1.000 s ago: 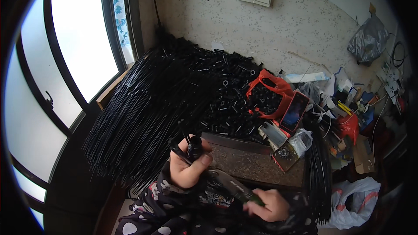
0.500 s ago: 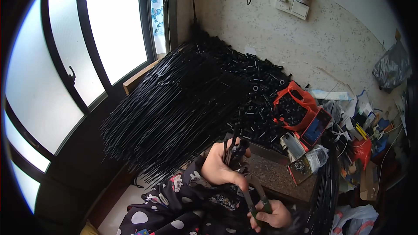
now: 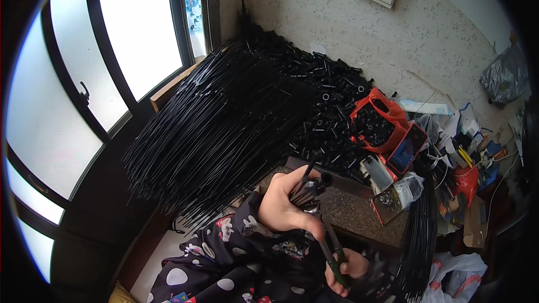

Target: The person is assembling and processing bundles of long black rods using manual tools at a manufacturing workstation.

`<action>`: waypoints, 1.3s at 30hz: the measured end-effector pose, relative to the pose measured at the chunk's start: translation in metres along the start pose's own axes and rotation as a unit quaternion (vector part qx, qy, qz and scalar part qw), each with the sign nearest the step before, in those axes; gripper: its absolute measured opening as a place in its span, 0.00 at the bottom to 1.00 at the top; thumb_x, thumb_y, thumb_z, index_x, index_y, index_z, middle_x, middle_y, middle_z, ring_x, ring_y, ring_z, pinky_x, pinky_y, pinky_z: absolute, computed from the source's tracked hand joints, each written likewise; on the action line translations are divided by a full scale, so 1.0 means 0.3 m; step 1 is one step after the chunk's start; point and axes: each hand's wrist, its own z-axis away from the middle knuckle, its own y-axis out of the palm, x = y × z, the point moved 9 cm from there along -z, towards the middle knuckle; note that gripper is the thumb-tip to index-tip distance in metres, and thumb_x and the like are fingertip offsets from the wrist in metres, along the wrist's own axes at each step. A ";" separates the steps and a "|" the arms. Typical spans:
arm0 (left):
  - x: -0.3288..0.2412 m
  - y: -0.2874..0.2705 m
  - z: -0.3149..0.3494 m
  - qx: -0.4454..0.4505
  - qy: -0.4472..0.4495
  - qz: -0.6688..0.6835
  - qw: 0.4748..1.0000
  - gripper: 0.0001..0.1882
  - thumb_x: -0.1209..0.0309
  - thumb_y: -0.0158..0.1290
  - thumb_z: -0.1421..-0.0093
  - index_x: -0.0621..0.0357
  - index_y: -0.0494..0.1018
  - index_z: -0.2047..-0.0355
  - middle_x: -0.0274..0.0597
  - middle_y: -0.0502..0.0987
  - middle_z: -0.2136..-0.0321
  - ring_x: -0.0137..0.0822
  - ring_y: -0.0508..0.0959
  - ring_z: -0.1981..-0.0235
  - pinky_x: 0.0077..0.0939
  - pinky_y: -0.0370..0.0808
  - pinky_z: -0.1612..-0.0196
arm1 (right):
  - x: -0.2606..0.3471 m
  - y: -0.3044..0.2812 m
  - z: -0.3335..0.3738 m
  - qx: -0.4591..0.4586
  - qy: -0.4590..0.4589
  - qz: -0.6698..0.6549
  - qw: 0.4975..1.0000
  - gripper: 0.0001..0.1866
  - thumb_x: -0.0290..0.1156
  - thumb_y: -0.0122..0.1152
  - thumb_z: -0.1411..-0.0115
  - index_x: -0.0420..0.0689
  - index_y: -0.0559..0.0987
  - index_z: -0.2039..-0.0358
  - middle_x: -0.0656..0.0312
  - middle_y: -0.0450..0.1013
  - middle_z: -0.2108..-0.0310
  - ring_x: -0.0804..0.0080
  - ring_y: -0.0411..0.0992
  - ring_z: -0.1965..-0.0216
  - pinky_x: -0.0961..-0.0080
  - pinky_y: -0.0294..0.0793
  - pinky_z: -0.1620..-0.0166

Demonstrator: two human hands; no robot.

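Observation:
My left hand is wrapped round a small bundle of black rods with a black tube-like end pointing away from me. In my right hand, at the lower middle, is a pair of pliers with green handles and grey metal arms. The pliers' arms slant up toward my left thumb; their tips are hidden behind that hand, so I cannot tell what they touch. Beyond my left hand a large pile of long thin black rods spreads across the bench.
Short black tubular parts are heaped against the wall. A red plastic bag holds more black parts; a red-edged phone leans beside it. Another rod bundle hangs at the right, near a white plastic bag. Frosted windows stand left.
The pliers' handles have come closer together. The black tube-like end in my left hand has tipped to the right. The whole view has shifted slightly.

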 end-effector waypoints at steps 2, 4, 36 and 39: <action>-0.005 0.021 0.003 0.041 0.017 -0.097 0.994 0.40 0.48 0.69 0.78 0.61 0.67 0.67 0.29 0.69 0.79 0.20 0.67 0.78 0.14 0.64 0.76 | -0.048 0.059 -0.006 0.085 0.069 -0.077 0.991 0.19 0.24 0.58 0.50 0.38 0.68 0.57 0.60 0.69 0.81 0.72 0.70 0.80 0.79 0.67 0.76; 0.000 0.024 -0.002 0.043 0.006 -0.095 0.995 0.40 0.48 0.69 0.78 0.61 0.67 0.67 0.29 0.69 0.80 0.20 0.67 0.79 0.14 0.64 0.76 | -0.082 0.112 0.001 0.163 0.134 -0.158 0.965 0.20 0.24 0.57 0.50 0.38 0.67 0.55 0.58 0.69 0.81 0.71 0.70 0.80 0.76 0.67 0.77; 0.309 0.148 -0.011 -0.028 -0.097 0.019 0.995 0.26 0.77 0.62 0.60 0.64 0.63 0.61 0.31 0.68 0.86 0.20 0.66 0.84 0.11 0.60 0.79 | -0.442 -0.408 0.043 -0.403 0.063 0.028 0.913 0.06 0.25 0.57 0.50 0.42 0.72 0.70 0.62 0.71 0.81 0.75 0.70 0.81 0.77 0.68 0.76; 0.319 0.206 -0.018 0.010 -0.090 0.012 0.996 0.27 0.77 0.63 0.60 0.65 0.63 0.60 0.31 0.68 0.87 0.19 0.66 0.85 0.11 0.59 0.80 | -0.593 -0.712 0.099 -0.511 0.023 0.252 0.821 0.09 0.25 0.58 0.53 0.41 0.71 0.70 0.55 0.71 0.76 0.57 0.71 0.72 0.67 0.69 0.70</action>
